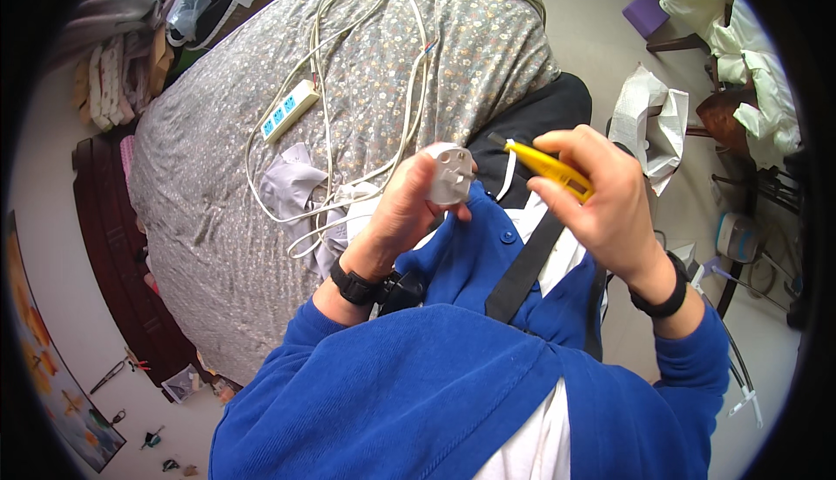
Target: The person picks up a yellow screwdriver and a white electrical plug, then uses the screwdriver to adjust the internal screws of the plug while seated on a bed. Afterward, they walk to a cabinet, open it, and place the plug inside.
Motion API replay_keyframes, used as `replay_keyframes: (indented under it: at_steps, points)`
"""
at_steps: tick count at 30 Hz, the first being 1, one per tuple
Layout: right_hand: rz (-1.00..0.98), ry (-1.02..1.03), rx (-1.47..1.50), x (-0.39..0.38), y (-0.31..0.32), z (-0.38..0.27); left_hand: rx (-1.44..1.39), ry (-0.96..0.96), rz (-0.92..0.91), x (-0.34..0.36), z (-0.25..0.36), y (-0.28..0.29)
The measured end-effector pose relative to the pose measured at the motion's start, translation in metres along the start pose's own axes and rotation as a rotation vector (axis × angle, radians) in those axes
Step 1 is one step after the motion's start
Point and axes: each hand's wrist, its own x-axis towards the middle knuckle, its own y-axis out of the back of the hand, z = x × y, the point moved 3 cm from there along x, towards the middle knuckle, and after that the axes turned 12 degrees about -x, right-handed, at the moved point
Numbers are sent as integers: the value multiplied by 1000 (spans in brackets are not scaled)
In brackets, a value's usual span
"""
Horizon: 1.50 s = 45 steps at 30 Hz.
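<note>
Head view: left hand (402,206) closed round a white rounded plastic plug (448,175), mid-frame, pronged face up. Right hand (601,197), right of centre, grips a slim yellow plastic-handled tool (553,171), dark tip toward plug, not touching it. Upper centre: white looped cable (326,118) and white rectangular power strip with blue sockets (290,111) on grey floral-covered bed (200,149).

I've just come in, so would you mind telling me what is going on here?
A person holds a round white plug-like piece in the left hand and a yellow tool, perhaps a utility knife, in the right hand. The tool's tip appears apart from the piece. On the patterned bedding lie loops of white cable and a power strip with blue sockets.
</note>
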Motion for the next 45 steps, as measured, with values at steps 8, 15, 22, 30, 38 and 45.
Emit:
replay_keyframes:
  at_steps: [8,15,22,30,38,45]
  points:
    - [-184,-546,488,-39,-32,39,1316,-621,157,2,30,-3]
    - [-240,-598,600,-48,-40,48,1310,-634,133,1,25,-9]
    - [-248,-720,1078,-38,-50,46,1141,-719,-239,13,5,-43]
    - [-153,-567,1442,-35,-43,49,974,-689,-352,30,3,-68]
    - [-134,-580,1159,-30,-26,50,871,-565,-305,37,5,-70]
    - [21,-462,772,-24,-20,43,553,-304,-324,43,-10,-63]
